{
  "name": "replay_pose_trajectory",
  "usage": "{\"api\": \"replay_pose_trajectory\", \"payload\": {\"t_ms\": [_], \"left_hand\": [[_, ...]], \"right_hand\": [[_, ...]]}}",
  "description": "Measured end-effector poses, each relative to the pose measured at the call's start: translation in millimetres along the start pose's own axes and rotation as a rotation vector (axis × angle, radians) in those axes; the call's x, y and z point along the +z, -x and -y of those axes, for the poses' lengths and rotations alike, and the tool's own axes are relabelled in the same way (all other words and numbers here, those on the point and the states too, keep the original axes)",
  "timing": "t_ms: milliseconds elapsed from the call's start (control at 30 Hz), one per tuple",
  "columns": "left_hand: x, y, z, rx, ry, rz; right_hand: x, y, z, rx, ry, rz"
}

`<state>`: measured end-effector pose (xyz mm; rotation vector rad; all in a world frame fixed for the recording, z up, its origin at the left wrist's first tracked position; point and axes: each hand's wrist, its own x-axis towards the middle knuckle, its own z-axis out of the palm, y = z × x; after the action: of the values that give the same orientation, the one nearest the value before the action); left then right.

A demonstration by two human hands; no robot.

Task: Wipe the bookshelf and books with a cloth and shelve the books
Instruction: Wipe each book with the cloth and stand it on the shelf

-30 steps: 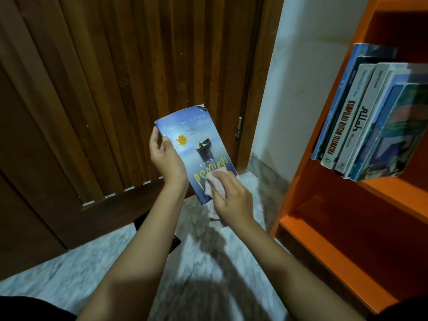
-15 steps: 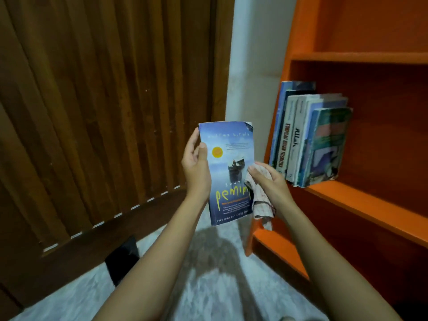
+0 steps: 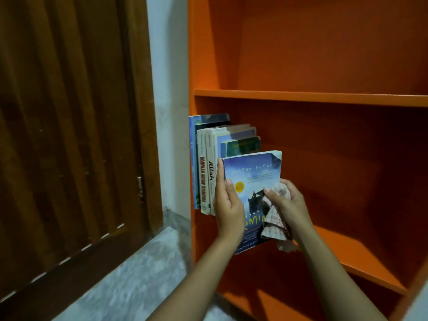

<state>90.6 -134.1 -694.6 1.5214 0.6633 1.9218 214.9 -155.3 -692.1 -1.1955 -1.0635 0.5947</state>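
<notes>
left hand [image 3: 228, 206]: grips spine edge of blue book [image 3: 252, 181], thumb on front cover | right hand [image 3: 287, 208]: fingers curled round checked cloth [image 3: 274, 222], pressed on cover's right side | blue book: upright, held at front of orange bookshelf [image 3: 308, 95], just beside row of standing books [image 3: 209, 167] on middle shelf | wooden door [image 3: 69, 135] at left

Perhaps seven books [image 3: 203, 181] (one held), one cloth [image 3: 275, 220]

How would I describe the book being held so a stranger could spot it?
Find the orange bookshelf, then the row of books at the left of its middle shelf. Before that row the left hand holds one book cover-out: blue with a yellow sun, while neighbours show spines.
</notes>
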Motion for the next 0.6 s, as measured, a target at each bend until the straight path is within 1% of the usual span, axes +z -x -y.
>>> {"api": "replay_pose_trajectory", "payload": {"t_ms": [100,200,300,400,600], "left_hand": [[23,0,17,0.032,-0.046,-0.010],[34,-8,28,0.075,-0.051,0.020],[36,-21,46,0.142,-0.145,0.031],[36,-31,60,0.163,-0.248,0.024],[34,-38,70,0.212,-0.375,0.039]], "right_hand": [[-3,-22,-11,0.013,-0.029,-0.052],[0,-44,-18,0.037,-0.066,-0.049],[8,-60,-22,0.051,-0.130,-0.040],[16,-72,-29,0.109,-0.233,-0.061],[31,-82,-36,0.082,-0.320,-0.101]]}}
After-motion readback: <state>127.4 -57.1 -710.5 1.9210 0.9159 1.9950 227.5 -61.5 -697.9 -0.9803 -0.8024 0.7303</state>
